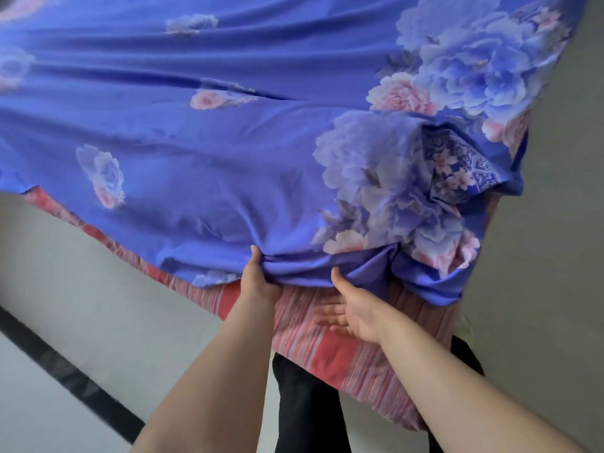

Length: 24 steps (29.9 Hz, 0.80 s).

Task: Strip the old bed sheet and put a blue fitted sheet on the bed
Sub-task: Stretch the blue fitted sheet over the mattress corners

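A pale floor (81, 273) is being seen around the bed's near corner, where red striped bedding (343, 354) is lying exposed. The blue sheet's (228, 142) hem is being pinched at the near edge by the left hand (258, 279), while the right hand (349, 308) is being held flat and apart just below it. With the cloth being bunched toward the right corner, the hem is judged likely to slip or ride back if tension is being applied one-handed.

Bare floor (98, 273) lies open left of the bed corner. Bunched blue sheet (376, 266) overhangs the striped mattress side (343, 354); person's dark-clad legs (304, 403) stand against it below.
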Each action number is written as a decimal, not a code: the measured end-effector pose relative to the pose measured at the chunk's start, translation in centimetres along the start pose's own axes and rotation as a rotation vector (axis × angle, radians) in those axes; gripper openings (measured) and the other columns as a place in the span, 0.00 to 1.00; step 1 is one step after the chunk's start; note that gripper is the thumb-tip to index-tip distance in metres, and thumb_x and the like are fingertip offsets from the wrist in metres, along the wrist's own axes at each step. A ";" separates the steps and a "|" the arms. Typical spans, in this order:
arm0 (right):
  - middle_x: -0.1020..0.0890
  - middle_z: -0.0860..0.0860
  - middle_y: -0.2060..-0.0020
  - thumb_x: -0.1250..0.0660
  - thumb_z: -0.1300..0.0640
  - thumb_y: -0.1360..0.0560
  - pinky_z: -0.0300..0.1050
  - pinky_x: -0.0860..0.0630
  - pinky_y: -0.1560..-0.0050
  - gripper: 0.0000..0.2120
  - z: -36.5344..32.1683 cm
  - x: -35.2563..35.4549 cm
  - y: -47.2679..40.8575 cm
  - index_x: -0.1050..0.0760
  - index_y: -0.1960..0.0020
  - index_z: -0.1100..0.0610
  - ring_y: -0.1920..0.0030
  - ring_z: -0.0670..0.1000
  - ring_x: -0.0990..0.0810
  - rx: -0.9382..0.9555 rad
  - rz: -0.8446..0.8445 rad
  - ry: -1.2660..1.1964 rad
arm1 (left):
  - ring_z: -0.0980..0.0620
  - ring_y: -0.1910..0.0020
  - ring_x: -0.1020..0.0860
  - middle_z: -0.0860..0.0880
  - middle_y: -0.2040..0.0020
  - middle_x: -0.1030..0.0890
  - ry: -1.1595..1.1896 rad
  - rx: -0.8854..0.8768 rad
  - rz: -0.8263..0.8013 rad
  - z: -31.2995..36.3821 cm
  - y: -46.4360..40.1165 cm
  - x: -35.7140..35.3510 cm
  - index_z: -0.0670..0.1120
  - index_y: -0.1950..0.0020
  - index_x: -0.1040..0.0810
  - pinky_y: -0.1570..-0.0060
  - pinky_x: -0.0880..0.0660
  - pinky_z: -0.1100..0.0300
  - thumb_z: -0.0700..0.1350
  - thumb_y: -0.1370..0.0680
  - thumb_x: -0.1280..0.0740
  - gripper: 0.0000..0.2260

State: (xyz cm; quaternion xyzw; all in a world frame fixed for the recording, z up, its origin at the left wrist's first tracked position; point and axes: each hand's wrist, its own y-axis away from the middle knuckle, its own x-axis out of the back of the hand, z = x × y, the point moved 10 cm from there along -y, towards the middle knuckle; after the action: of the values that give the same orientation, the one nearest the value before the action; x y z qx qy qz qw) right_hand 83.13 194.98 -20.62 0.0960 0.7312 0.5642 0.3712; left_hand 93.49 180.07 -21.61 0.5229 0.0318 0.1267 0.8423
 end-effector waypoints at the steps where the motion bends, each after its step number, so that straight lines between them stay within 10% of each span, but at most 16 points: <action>1: 0.16 0.57 0.57 0.43 0.33 0.26 0.36 0.27 0.78 0.31 -0.3 -1.5 -0.4 0.24 0.47 0.62 0.67 0.51 0.17 0.014 -0.029 -0.212 | 0.43 0.44 0.21 0.44 0.42 0.20 -0.021 -0.010 0.015 0.7 -0.5 0.5 0.41 0.38 0.24 0.45 0.25 0.51 0.54 0.25 0.31 0.22; 4: 0.17 0.57 0.70 0.42 0.46 0.20 0.32 0.32 0.83 0.17 -2.7 -3.8 -0.7 0.28 0.46 0.61 0.75 0.50 0.19 0.166 0.078 -0.680 | 0.50 0.49 0.23 0.47 0.44 0.22 -0.164 -0.351 0.085 6.3 0.8 1.0 0.41 0.43 0.24 0.49 0.28 0.59 0.44 0.21 0.36 0.10; 7: 0.20 0.52 0.76 0.45 0.56 0.18 0.32 0.31 0.82 0.07 -7.0 -3.2 0.9 0.30 0.46 0.57 0.76 0.47 0.19 0.373 0.316 -0.548 | 0.55 0.40 0.26 0.49 0.39 0.24 -0.372 -0.656 -0.168 12.1 4.2 -2.7 0.39 0.36 0.26 0.43 0.30 0.65 0.42 0.19 0.39 0.13; 10: 0.19 0.48 0.64 0.41 0.53 0.21 0.43 0.21 0.61 0.12 -14.4 -2.3 5.7 0.26 0.43 0.58 0.61 0.51 0.18 0.679 0.629 -0.238 | 0.56 0.34 0.31 0.48 0.36 0.27 -0.569 -0.854 -0.375 17.6 6.3 -7.1 0.36 0.34 0.28 0.37 0.35 0.71 0.42 0.19 0.38 0.16; 14: 0.26 0.51 0.35 0.33 0.43 0.26 0.39 0.36 0.33 0.31 -23.7 -4.2 13.1 0.33 0.31 0.60 0.33 0.49 0.30 1.003 0.960 0.287 | 0.59 0.33 0.33 0.51 0.35 0.27 -0.812 -0.960 -0.533 24.1 8.7 -13.1 0.41 0.31 0.30 0.38 0.39 0.74 0.52 0.21 0.35 0.23; 19: 0.46 0.60 0.25 0.32 0.30 0.36 0.58 0.45 0.28 0.54 -22.0 -6.0 8.3 0.51 0.23 0.58 0.25 0.61 0.47 0.730 1.238 0.873 | 0.40 0.31 0.33 0.39 0.30 0.31 -1.467 -1.155 -0.274 23.9 3.0 -10.8 0.42 0.28 0.34 0.35 0.37 0.49 0.65 0.30 0.34 0.38; 24: 0.71 0.56 0.27 0.35 0.32 0.32 0.71 0.61 0.31 0.56 -14.3 -12.5 -1.1 0.73 0.27 0.55 0.27 0.65 0.68 0.444 1.117 1.624 | 0.39 0.24 0.59 0.48 0.23 0.64 -2.155 -1.502 -0.432 16.4 0.8 -6.7 0.53 0.24 0.66 0.28 0.53 0.39 0.63 0.34 0.28 0.55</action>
State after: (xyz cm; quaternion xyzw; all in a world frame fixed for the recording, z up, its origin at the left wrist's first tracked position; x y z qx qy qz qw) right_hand 82.93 176.82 -14.88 0.0785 0.7014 0.4030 -0.5826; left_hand 89.90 164.48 -14.00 -0.2427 -0.6418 -0.4965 0.5317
